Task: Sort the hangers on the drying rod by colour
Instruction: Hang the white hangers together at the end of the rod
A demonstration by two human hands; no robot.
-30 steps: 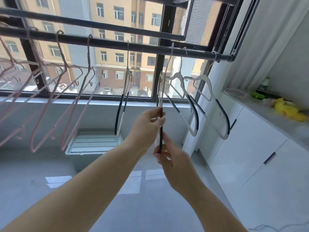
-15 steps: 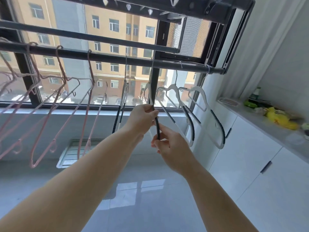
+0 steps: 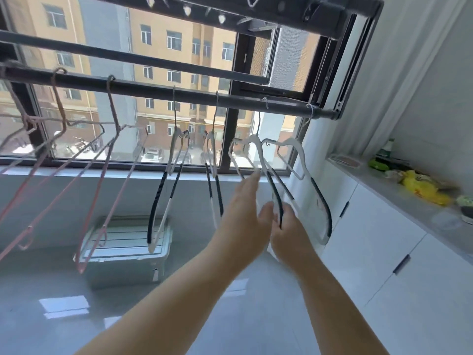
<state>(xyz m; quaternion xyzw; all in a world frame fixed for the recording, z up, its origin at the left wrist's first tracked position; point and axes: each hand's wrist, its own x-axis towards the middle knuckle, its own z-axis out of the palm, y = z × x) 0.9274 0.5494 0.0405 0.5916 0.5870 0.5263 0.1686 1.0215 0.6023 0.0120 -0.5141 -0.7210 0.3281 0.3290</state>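
A dark drying rod (image 3: 143, 89) runs across the window. Several pink hangers (image 3: 112, 155) hang on its left part. White hangers with black grip sleeves hang on its right part: one (image 3: 163, 190), a second (image 3: 213, 175), a third (image 3: 252, 147) and a fourth (image 3: 311, 180) near the rod's right end. My right hand (image 3: 289, 231) grips the black sleeve on the lower arm of the third white hanger. My left hand (image 3: 243, 213) is beside it with straight fingers, the fingertips touching that hanger's white arm.
A second dark rod (image 3: 133, 57) runs above and behind the first one. A clear lidded storage box (image 3: 122, 249) stands on the grey floor below the hangers. White cabinets (image 3: 384, 252) line the right wall; their counter holds a yellow bag (image 3: 422, 189) and small items.
Both hands let go of the second white hanger, which now hangs free, and moved right to the third one. My left hand's fingers opened. The view tilted upward.
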